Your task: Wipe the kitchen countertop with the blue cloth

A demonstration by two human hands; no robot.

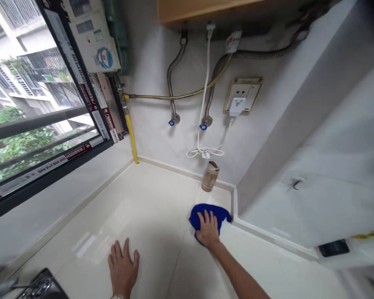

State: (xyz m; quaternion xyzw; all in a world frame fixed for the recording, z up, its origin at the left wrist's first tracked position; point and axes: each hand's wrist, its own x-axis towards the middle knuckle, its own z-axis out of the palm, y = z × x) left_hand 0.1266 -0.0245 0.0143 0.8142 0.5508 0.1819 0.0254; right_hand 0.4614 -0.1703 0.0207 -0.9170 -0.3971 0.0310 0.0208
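Observation:
A blue cloth [222,214] lies bunched on the white countertop [152,195], close to the right wall's raised edge. My right hand [208,229] presses flat on it with the fingers spread. Just behind the cloth, near the back corner, stands a brownish bottle or tumbler [210,177] with a dark top. To the left, my left hand [124,265] is over the countertop, palm down, fingers apart and holding nothing; a watch band shows at its wrist.
A black sink with a faucet [42,286] is at the lower left. A yellow pipe [132,139] meets the counter at the back. White cable [205,152] hangs low by the back wall, below a plugged socket [243,95]. A dark phone-like object [334,248] lies at the right.

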